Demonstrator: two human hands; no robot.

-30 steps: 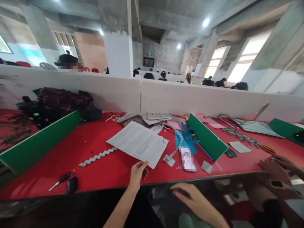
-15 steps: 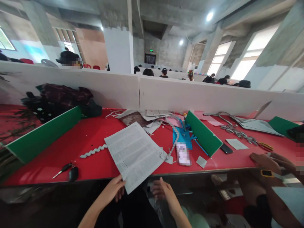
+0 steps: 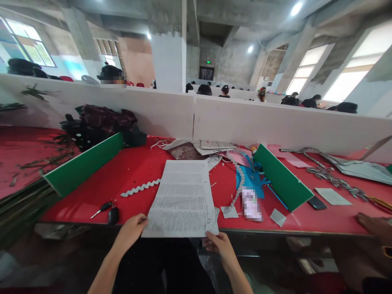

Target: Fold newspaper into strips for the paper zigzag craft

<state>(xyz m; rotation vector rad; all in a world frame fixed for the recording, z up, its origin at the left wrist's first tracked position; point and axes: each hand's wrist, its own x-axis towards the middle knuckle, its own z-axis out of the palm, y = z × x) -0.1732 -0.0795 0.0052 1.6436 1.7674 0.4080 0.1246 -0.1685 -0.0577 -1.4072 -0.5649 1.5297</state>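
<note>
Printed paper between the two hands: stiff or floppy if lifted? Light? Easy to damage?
Probably floppy: the printed paper looks thin and bends near its lower edge. Likely light for its size, as the left hand and right hand hold only its edges. It may crease easily; its lower right corner looks crumpled.

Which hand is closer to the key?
Left: the left hand is right of the key, apart from it, holding the paper; the right hand is farther right, at the paper's lower right corner.
</note>
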